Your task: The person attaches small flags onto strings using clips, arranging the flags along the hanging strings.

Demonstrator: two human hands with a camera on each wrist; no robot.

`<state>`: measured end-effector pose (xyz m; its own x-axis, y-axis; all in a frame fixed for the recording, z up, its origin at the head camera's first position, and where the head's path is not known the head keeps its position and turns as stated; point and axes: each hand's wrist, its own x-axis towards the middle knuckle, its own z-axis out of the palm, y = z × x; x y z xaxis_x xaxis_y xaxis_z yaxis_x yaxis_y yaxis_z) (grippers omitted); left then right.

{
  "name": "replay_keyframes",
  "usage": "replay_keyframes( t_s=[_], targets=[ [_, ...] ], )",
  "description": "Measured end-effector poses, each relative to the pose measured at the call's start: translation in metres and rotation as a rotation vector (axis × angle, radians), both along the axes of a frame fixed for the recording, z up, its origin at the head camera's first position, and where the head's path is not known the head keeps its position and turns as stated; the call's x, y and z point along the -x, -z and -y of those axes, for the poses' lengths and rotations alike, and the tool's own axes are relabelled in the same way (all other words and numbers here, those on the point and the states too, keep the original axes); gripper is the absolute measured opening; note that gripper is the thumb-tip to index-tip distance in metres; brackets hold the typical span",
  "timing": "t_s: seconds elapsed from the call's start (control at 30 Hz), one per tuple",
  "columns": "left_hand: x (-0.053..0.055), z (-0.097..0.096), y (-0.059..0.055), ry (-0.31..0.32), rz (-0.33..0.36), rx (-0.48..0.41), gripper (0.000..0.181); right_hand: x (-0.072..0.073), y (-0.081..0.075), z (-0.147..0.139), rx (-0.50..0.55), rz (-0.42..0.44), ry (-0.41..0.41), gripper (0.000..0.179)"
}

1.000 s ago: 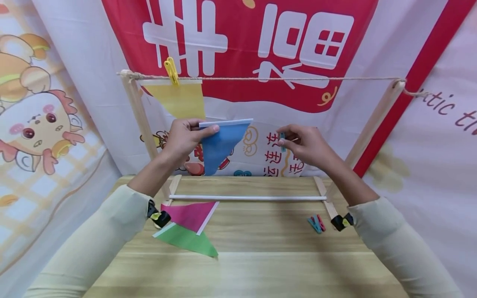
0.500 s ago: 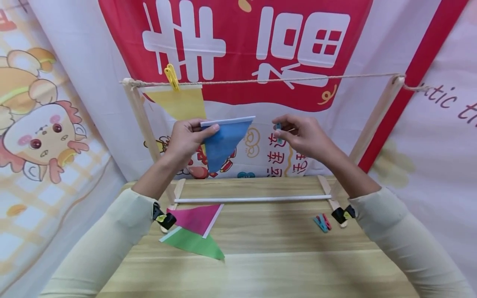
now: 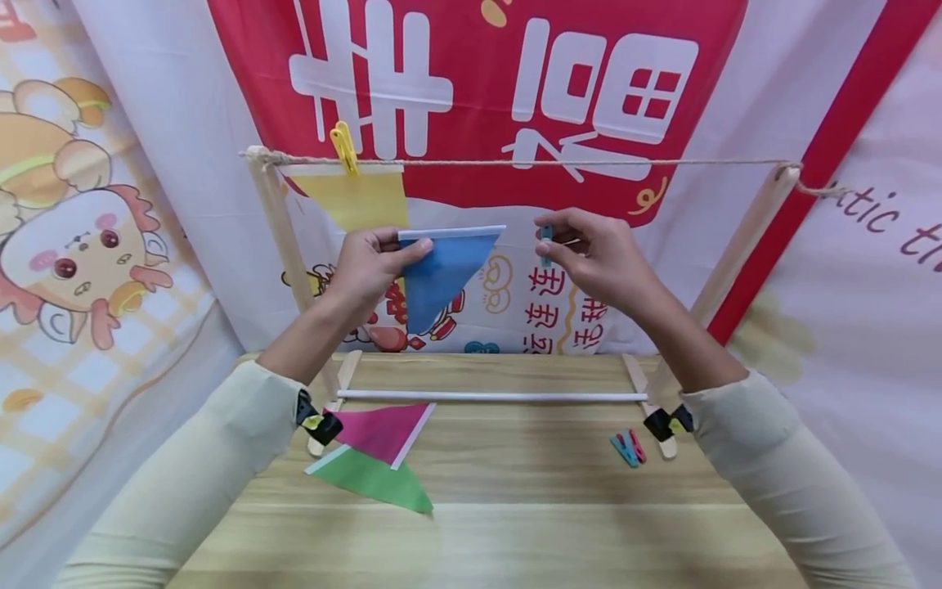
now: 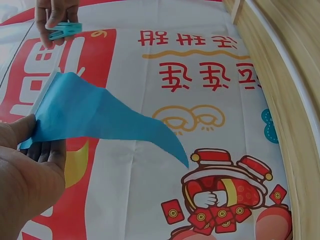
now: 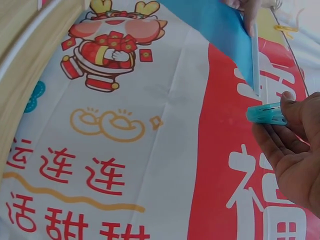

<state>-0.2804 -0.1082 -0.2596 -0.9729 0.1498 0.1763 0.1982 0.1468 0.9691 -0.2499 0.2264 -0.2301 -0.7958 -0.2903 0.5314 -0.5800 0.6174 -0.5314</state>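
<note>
My left hand (image 3: 370, 266) pinches a blue triangular flag (image 3: 441, 274) by the left end of its white top band; the flag hangs point down below the string. To its right, apart from the flag, my right hand (image 3: 599, 254) holds a teal clothespin (image 5: 267, 114) between thumb and fingers. Above both hands a twine string (image 3: 471, 163) runs between two wooden posts. On its left part a yellow clothespin (image 3: 343, 147) clips a yellow flag (image 3: 353, 196), whose lower part is hidden behind my left hand.
A pink flag (image 3: 383, 429) partly overlaps a green flag (image 3: 375, 478) on the wooden table (image 3: 515, 532). Teal and pink clothespins (image 3: 628, 447) lie at the right. A white rod (image 3: 493, 397) joins the feet of the left post (image 3: 283, 237) and right post (image 3: 746, 241). Printed cloth (image 3: 471, 213) hangs behind.
My right hand has risen with the teal clothespin and come slightly left, nearer the flag. My left hand and the blue flag have moved up slightly. The head view has shifted a little.
</note>
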Motion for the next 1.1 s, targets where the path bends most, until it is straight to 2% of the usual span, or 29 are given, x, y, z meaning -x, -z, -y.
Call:
replay_keyframes(
  t_s=[0.27,0.67,1.1],
  targets=[
    [0.001,0.000,-0.005,0.006,-0.004,-0.079,0.052,0.001,-0.014,0.009,0.011,-0.054,-0.015,0.041],
    [0.001,0.002,-0.012,-0.022,-0.019,-0.089,0.064,0.001,-0.035,0.022,0.029,-0.076,-0.018,0.043],
    [0.000,-0.004,-0.019,-0.039,-0.022,-0.126,0.060,0.005,-0.057,0.035,0.030,-0.113,-0.046,0.042]
  ],
)
